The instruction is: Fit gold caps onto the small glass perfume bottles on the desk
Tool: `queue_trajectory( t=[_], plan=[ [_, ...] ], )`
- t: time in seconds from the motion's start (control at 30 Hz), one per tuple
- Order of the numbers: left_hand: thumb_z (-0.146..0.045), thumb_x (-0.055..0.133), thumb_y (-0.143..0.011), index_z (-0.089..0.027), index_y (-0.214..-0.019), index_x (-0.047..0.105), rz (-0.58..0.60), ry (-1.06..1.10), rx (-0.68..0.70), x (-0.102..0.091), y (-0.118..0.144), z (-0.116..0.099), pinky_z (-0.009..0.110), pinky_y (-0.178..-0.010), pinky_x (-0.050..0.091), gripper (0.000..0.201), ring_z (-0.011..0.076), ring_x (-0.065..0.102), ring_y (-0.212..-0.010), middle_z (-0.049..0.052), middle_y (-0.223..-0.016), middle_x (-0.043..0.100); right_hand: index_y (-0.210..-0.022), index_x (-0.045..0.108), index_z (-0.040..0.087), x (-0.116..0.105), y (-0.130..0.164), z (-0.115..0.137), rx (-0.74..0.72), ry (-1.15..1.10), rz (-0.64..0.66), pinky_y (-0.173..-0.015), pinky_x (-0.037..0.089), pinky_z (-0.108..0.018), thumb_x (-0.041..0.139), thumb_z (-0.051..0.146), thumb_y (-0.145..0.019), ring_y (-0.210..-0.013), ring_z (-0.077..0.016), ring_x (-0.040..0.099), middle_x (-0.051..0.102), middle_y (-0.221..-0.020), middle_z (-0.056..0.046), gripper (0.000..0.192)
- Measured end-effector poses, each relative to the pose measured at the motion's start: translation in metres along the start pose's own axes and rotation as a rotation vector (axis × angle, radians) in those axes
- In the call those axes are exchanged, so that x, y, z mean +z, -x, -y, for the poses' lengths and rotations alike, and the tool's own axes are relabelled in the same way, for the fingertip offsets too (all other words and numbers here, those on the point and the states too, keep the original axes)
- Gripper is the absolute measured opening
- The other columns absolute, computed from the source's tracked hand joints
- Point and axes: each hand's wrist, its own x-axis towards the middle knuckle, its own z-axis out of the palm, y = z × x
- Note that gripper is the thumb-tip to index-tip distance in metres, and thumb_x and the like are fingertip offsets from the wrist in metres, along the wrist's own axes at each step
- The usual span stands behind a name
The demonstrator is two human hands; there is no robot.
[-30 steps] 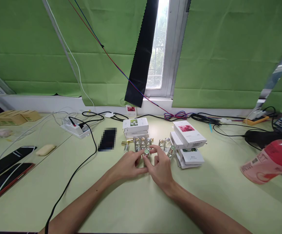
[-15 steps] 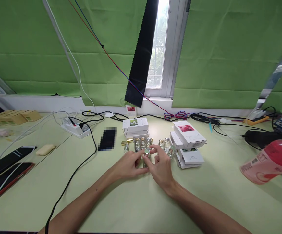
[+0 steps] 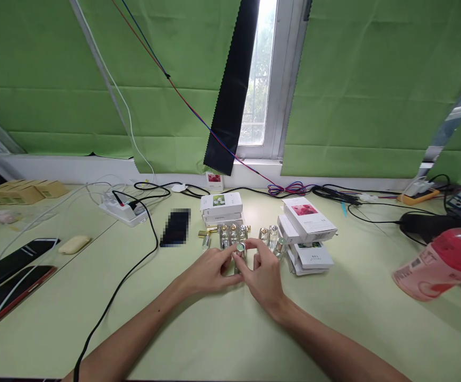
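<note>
A small shiny bottle point(image 3: 240, 255) with a round silver cap is being held upright on the pale green table point(image 3: 222, 329) by both hands. It is being pinched by the curled fingers of the left hand point(image 3: 210, 270) from one side and of the right hand point(image 3: 262, 273) from the other. A row of bottles point(image 3: 233, 233), perhaps perfume, is standing just behind. White boxes point(image 3: 307, 233) are being kept in a pile beside the right hand.

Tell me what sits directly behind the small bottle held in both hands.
Behind the small bottle, held by left hand and right hand, stands a row of similar bottles, then stacked white boxes. The bottle's lower body is hidden by fingers.
</note>
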Motion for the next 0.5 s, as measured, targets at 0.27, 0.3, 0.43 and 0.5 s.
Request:
queue_trajectory(
  t=[0.27, 0.3, 0.43, 0.5],
  plan=[
    [-0.038, 0.062, -0.085, -0.021, -0.11, 0.054, -0.003, -0.021, 0.008, -0.0052, 0.0008, -0.0043, 0.025, -0.056, 0.029, 0.032, 0.0111, 0.04, -0.056, -0.009, -0.062, 0.044, -0.111, 0.054, 0.021, -0.0028, -0.0003, 0.0065, -0.04, -0.033, -0.063, -0.045, 0.039, -0.024, 0.065, 0.02, -0.087, -0.043, -0.004, 0.037, 0.065, -0.102, -0.001, 0.027],
    [-0.038, 0.062, -0.085, -0.02, -0.106, 0.054, -0.007, -0.02, 0.011, -0.0059, 0.0008, -0.0052, 0.025, -0.057, 0.029, 0.029, 0.0111, 0.04, -0.057, -0.009, -0.063, 0.044, -0.112, 0.052, 0.021, -0.0031, -0.0001, 0.0074, -0.056, -0.045, -0.075, -0.045, 0.04, -0.024, 0.064, 0.019, -0.087, -0.044, -0.0037, 0.037, 0.064, -0.104, -0.002, 0.028],
    [-0.034, 0.06, -0.084, -0.02, -0.096, 0.052, -0.027, -0.01, 0.023, -0.007, 0.0003, -0.0077, 0.025, -0.055, 0.028, 0.02, 0.0107, 0.037, -0.057, -0.008, -0.065, 0.043, -0.112, 0.051, 0.021, -0.0034, 0.0022, 0.0088, -0.153, -0.098, -0.081, -0.044, 0.04, -0.024, 0.06, 0.017, -0.09, -0.044, -0.0028, 0.038, 0.06, -0.108, -0.003, 0.024],
    [-0.029, 0.059, -0.082, -0.02, -0.097, 0.052, -0.04, -0.009, 0.034, -0.0067, 0.0004, -0.0084, 0.025, -0.055, 0.027, 0.019, 0.0105, 0.036, -0.057, -0.007, -0.066, 0.043, -0.113, 0.052, 0.021, -0.003, 0.0036, 0.0083, -0.208, -0.11, -0.077, -0.046, 0.041, -0.024, 0.059, 0.015, -0.091, -0.044, -0.0025, 0.038, 0.059, -0.107, -0.004, 0.024]
  ],
)
